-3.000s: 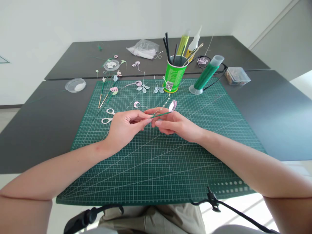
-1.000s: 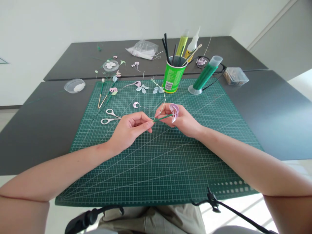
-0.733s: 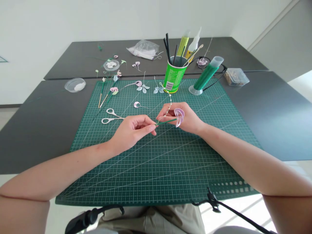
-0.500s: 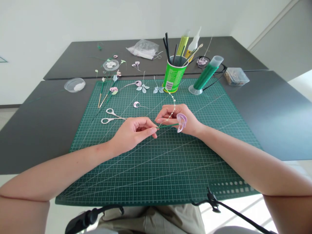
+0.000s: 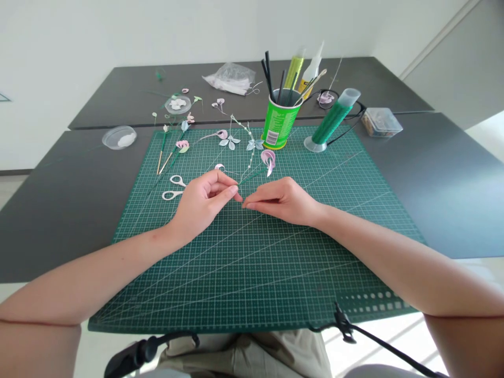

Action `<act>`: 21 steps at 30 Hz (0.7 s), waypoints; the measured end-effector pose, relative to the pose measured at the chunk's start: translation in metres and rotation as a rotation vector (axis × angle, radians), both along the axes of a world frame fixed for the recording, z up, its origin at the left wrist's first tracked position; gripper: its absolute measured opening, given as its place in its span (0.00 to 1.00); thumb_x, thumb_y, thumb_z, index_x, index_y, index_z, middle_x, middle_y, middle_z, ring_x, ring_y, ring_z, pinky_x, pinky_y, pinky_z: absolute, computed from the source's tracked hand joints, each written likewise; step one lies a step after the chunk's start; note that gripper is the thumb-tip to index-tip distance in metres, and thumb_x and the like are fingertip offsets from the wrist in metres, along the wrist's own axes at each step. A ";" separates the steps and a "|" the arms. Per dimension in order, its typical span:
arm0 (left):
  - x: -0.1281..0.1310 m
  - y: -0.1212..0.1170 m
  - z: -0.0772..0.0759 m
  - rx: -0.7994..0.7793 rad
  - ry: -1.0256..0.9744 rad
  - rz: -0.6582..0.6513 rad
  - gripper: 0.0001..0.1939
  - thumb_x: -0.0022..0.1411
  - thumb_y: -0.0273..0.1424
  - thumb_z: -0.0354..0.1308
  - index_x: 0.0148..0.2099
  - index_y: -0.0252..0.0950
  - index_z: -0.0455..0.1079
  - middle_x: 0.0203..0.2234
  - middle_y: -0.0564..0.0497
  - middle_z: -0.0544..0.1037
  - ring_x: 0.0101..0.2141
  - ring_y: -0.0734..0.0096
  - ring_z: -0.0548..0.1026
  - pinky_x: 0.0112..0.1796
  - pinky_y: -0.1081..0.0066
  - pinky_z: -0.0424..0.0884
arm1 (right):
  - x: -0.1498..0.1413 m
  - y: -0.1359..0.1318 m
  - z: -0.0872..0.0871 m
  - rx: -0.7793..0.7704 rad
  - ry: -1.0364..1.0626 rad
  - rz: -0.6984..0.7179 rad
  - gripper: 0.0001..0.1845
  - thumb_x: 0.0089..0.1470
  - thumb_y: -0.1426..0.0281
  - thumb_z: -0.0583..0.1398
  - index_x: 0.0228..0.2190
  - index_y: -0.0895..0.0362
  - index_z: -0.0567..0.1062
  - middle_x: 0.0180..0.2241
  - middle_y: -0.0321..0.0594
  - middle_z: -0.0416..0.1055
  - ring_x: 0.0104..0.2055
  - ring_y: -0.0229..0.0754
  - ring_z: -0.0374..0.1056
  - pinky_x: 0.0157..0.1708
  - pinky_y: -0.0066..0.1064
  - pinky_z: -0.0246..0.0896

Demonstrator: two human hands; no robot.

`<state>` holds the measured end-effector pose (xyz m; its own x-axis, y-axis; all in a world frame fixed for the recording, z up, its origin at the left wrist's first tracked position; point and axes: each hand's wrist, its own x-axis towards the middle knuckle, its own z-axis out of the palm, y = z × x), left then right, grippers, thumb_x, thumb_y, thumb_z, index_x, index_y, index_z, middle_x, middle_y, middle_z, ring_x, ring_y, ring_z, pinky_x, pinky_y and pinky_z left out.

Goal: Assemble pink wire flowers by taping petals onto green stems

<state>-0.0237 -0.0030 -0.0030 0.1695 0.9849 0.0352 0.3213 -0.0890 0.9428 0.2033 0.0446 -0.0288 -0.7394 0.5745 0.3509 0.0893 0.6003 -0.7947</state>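
My left hand (image 5: 202, 202) and my right hand (image 5: 281, 202) meet fingertip to fingertip above a green cutting mat (image 5: 260, 262). Both pinch the lower end of a thin green flower stem (image 5: 252, 176). The stem rises away from me and carries a pink curled petal (image 5: 269, 158) at its top. A fine wire strung with small white beads (image 5: 243, 127) branches off it toward the upper left.
White-handled scissors (image 5: 173, 187) lie left of my left hand. Farther back are loose petals and stems (image 5: 179, 147), a green cup of tools (image 5: 279, 123), a green tape roll on a stand (image 5: 331, 123), two clear dishes (image 5: 119, 138), a plastic bag (image 5: 230, 79) and a clear box (image 5: 381, 122).
My right hand let go of the petal end and moved down to the stem's base beside my left fingers. The stem swung up, so the petal and bead wire now point away.
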 end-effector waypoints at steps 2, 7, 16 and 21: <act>-0.002 0.004 -0.003 -0.013 0.028 0.011 0.08 0.67 0.36 0.63 0.43 0.37 0.74 0.29 0.51 0.86 0.27 0.69 0.78 0.31 0.69 0.71 | 0.002 -0.004 0.006 0.151 0.020 0.055 0.09 0.66 0.74 0.64 0.40 0.62 0.86 0.30 0.40 0.82 0.28 0.33 0.73 0.29 0.24 0.65; -0.005 0.008 -0.010 -0.031 0.121 -0.046 0.07 0.67 0.35 0.63 0.42 0.38 0.77 0.33 0.51 0.87 0.35 0.65 0.84 0.39 0.66 0.76 | 0.008 -0.014 0.026 0.207 0.096 0.052 0.07 0.64 0.75 0.67 0.42 0.63 0.87 0.27 0.39 0.82 0.25 0.30 0.71 0.27 0.22 0.64; 0.001 -0.004 -0.004 0.028 0.421 -0.165 0.09 0.68 0.33 0.60 0.38 0.40 0.80 0.27 0.58 0.84 0.25 0.72 0.75 0.27 0.69 0.65 | 0.017 -0.013 0.053 -0.110 0.076 0.104 0.07 0.62 0.75 0.68 0.37 0.65 0.87 0.24 0.38 0.79 0.21 0.28 0.64 0.21 0.23 0.58; 0.003 -0.006 -0.004 0.092 0.506 -0.154 0.08 0.68 0.32 0.60 0.38 0.40 0.81 0.24 0.60 0.82 0.21 0.74 0.71 0.26 0.69 0.62 | 0.027 -0.005 0.063 -0.368 0.057 0.231 0.07 0.61 0.72 0.69 0.36 0.63 0.88 0.20 0.34 0.73 0.19 0.28 0.55 0.18 0.26 0.48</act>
